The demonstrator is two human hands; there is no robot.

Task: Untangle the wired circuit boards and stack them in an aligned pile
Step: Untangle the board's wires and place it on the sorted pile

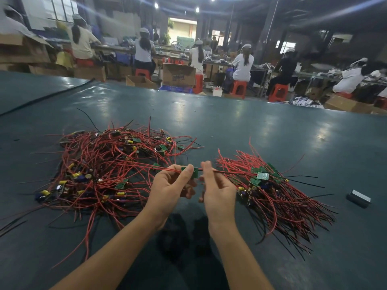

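Note:
A tangled heap of small green circuit boards with red and black wires (pixel 109 170) lies on the left of the dark green table (pixel 209 122). To the right lies a sorted pile of boards (pixel 263 181), its wires fanned out toward the lower right. Between the two, above the table, my left hand (pixel 171 187) pinches one small green board (pixel 193 172) between thumb and fingers. My right hand (pixel 217 185) pinches that board's red wire just to the right of it, and the wire runs on toward the right pile.
A small dark rectangular block (pixel 358 198) lies on the table at the far right. Loose black wires trail off the left heap toward the table's near left edge. Beyond the table's far edge, several seated people work at benches among cardboard boxes and red stools.

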